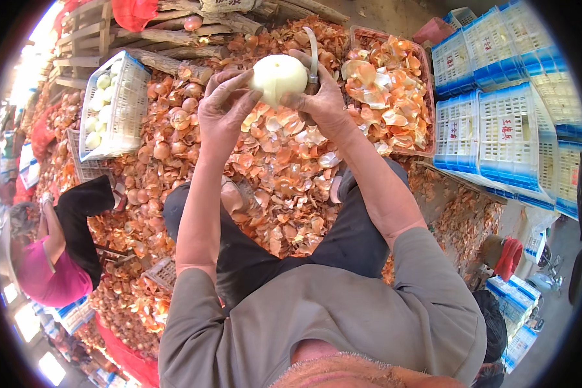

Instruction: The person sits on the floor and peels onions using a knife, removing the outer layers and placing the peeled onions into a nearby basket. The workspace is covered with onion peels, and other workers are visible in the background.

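A peeled, pale onion is held up between my two hands, above a floor thick with onion skins. The fingertips and thumb of my left hand press against its left side. My right hand has its thumb on the onion's lower right and also grips a small knife with a curved blade, which points up and away from me. Most of the knife's handle is hidden in the palm.
A white-and-blue crate of peeled onions stands at left beside unpeeled onions. A pink crate of skins is right of my hands. Stacked crates rise farther right; logs lie ahead. Another person sits at left.
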